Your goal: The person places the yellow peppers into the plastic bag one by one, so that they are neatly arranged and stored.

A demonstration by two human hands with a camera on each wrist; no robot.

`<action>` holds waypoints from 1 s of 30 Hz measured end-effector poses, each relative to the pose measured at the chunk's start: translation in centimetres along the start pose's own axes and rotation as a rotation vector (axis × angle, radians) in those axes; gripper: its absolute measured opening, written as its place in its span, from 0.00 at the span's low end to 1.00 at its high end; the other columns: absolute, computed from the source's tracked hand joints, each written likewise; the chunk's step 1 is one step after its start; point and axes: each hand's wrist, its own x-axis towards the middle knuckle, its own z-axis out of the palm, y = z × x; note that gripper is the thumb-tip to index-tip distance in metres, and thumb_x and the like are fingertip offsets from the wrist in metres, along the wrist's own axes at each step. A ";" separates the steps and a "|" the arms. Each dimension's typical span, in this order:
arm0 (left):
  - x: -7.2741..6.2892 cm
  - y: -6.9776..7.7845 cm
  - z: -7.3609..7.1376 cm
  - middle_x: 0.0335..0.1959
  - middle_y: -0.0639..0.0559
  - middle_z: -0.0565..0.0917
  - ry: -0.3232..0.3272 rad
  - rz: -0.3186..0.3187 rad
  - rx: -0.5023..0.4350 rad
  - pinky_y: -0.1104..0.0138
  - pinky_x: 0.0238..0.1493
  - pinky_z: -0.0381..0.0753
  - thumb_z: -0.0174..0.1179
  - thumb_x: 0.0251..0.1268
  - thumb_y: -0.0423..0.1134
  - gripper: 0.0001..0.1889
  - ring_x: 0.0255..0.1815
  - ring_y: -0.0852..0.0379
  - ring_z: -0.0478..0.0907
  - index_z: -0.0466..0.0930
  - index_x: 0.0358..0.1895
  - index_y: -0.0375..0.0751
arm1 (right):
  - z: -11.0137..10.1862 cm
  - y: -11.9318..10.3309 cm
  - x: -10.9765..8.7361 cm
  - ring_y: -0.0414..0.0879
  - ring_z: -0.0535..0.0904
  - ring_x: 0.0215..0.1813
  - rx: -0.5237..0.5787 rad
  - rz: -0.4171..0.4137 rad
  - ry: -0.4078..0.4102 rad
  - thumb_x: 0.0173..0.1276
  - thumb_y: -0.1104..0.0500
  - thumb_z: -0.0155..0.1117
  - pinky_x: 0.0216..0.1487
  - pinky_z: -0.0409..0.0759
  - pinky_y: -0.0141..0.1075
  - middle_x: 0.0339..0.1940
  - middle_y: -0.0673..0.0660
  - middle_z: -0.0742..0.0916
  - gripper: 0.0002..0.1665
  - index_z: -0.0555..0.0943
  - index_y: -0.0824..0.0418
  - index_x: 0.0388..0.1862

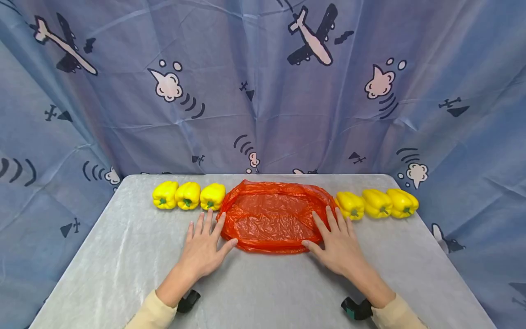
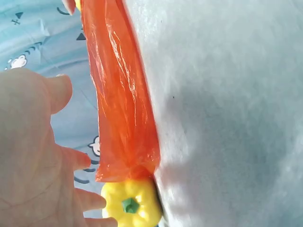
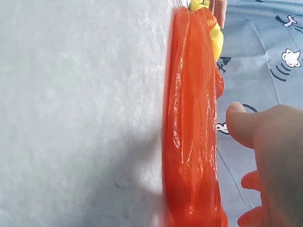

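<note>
Red plastic bag [image 1: 269, 219]: It lies in the middle of the grey-white table [image 1: 263, 288], its mouth spread wide and, as it seems, facing up.
Yellow bell peppers: 3 in the left row [image 1: 188, 196] are just beside the bag's left end, and 3 in the right row [image 1: 377, 203] are by its right end.
Left hand [image 1: 203, 249]: The fingers are spread wide near the bag's left edge; it holds nothing.
Right hand [image 1: 340, 246]: It is equally wide, with fingers over the bag's right side, gripping nothing; whether they touch, I cannot tell.
Opened and outside: In my judgement, the bag is already opened out; no pepper shows inside, all 6 lie outside, so their handling seems not yet begun.
</note>
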 end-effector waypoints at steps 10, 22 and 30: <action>0.5 -0.3 0.0 0.80 0.30 0.53 0.067 0.017 -0.072 0.36 0.73 0.56 0.51 0.75 0.63 0.41 0.78 0.28 0.51 0.55 0.81 0.42 | -1.2 0.6 0.5 0.72 0.48 0.79 -0.013 -0.026 0.051 0.72 0.33 0.57 0.76 0.46 0.67 0.79 0.74 0.60 0.49 0.63 0.64 0.79; 2.0 -1.2 0.7 0.78 0.32 0.57 0.057 -0.035 -0.357 0.35 0.70 0.62 0.54 0.76 0.58 0.36 0.75 0.31 0.58 0.60 0.79 0.44 | -2.5 2.1 0.2 0.74 0.54 0.77 0.035 -0.018 0.144 0.74 0.40 0.58 0.73 0.54 0.68 0.78 0.73 0.63 0.42 0.68 0.67 0.75; 3.3 -1.9 1.4 0.73 0.36 0.65 0.060 -0.071 -0.524 0.41 0.70 0.66 0.59 0.75 0.52 0.33 0.73 0.36 0.64 0.65 0.76 0.41 | -3.2 3.3 0.3 0.73 0.58 0.75 0.055 -0.005 0.182 0.74 0.44 0.59 0.72 0.56 0.68 0.74 0.76 0.67 0.38 0.69 0.68 0.73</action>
